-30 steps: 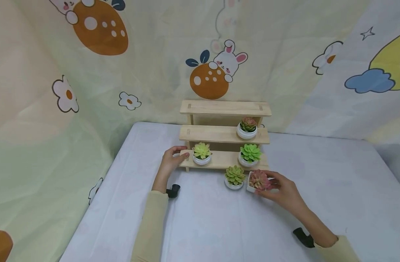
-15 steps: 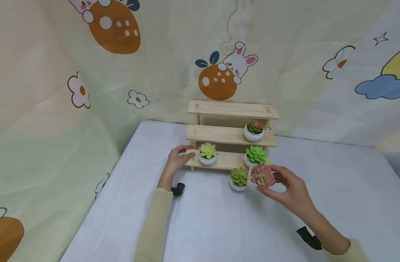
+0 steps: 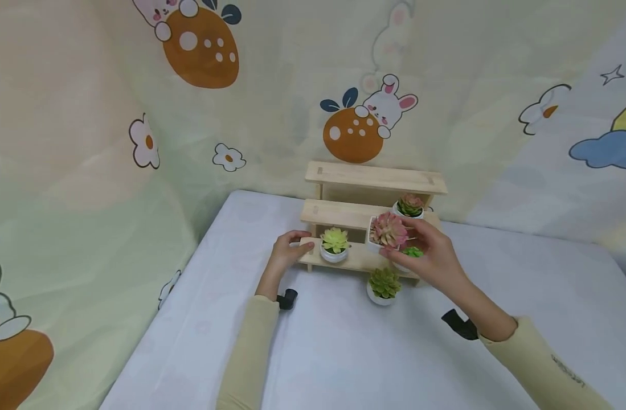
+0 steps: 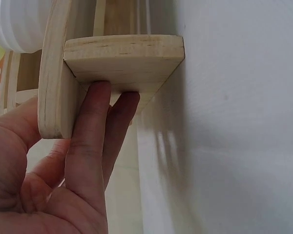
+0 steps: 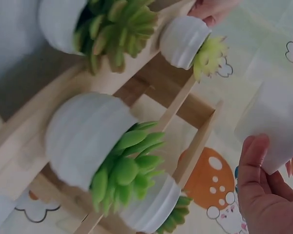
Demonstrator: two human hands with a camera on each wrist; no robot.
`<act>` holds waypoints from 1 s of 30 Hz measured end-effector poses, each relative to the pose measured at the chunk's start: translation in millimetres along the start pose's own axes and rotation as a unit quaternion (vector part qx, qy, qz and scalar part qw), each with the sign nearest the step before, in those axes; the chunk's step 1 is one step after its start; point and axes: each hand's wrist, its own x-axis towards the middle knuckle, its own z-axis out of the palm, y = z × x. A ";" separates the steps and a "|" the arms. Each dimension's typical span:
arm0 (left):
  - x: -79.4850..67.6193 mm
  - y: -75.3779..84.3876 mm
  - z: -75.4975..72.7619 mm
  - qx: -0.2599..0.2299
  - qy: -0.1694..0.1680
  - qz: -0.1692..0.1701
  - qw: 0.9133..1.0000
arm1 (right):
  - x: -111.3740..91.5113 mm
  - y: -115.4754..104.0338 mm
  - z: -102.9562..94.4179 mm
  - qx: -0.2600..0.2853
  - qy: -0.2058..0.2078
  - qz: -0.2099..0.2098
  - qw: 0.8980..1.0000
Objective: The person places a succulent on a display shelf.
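My right hand [image 3: 436, 259] holds a pink potted succulent [image 3: 388, 229] in the air before the middle tier of a three-tier wooden plant stand [image 3: 338, 213]. In the right wrist view, fingers and thumb pinch its square white pot [image 5: 273, 126]. My left hand [image 3: 286, 250] grips the left end of the bottom tier, thumb above the board and fingers beneath, against the leg [image 4: 122, 63]. A yellow-green succulent [image 3: 335, 241] sits on that tier near the left hand. A bright green succulent [image 5: 127, 168], on the tier's right, is mostly hidden by my right hand in the head view.
On the middle tier's right stands a reddish-green succulent [image 3: 410, 205]. Another green succulent [image 3: 384, 283] stands on the white-covered table [image 3: 333, 353] before the stand. A printed cloth backdrop [image 3: 277, 114] rises close behind the stand.
My right hand has lifted the pink succulent from beside the green one on the table, up and to the left, over the stand. My left hand keeps its grip on the stand.
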 end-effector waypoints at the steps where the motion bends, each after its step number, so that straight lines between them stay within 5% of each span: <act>1: -0.2 -0.2 0.3 -0.001 0.001 0.000 1.000 | 4.9 -0.2 2.6 0.004 -0.005 0.009 1.000; 7: -0.7 0.4 -0.1 -0.001 -0.001 0.006 1.000 | 36.7 -0.1 16.3 -0.002 -0.040 0.063 0.997; 17: 0.9 -1.7 0.3 -0.001 -0.003 0.006 1.000 | 82.5 9.2 42.2 -0.016 -0.079 0.093 0.992; 30: 2.3 -3.8 -0.2 0.001 0.000 0.002 1.000 | 108.8 33.6 69.9 -0.028 -0.110 0.106 0.988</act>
